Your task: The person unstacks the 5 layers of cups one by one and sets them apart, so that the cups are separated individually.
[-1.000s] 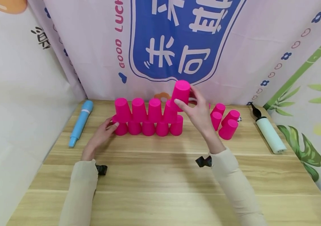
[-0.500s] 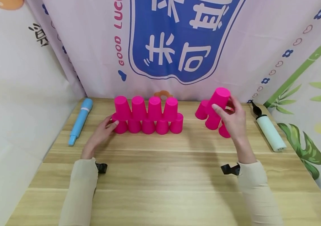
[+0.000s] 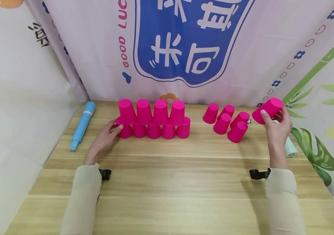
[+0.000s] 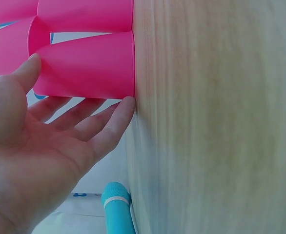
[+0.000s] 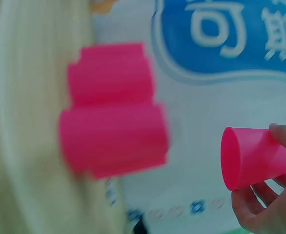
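Observation:
Several upside-down pink cups form a two-level stack, with an upper row (image 3: 161, 112) standing on a lower row (image 3: 154, 131). My left hand (image 3: 105, 138) touches the leftmost lower cup (image 4: 87, 66); its thumb is near the cup's top and its fairly straight fingers lie along the outer side, as the left wrist view shows. Over at the right, my right hand (image 3: 279, 127) grips a single pink cup (image 3: 268, 110) between thumb and fingers. That cup is off the table and tilted, its open end facing down and left; the right wrist view also shows it (image 5: 260, 153).
Several more upside-down pink cups (image 3: 222, 124) stand in a loose group between the stack and my right hand. A blue microphone-shaped object (image 3: 83, 125) lies at the left. Behind my right hand is a partly hidden pale green pump (image 3: 290, 148). A printed cloth (image 3: 96, 49) hangs behind the table.
My right hand has carried its cup rightward from above the stack's right end, past the loose cups. The cup is now more tilted. My left hand has stayed at the leftmost lower cup.

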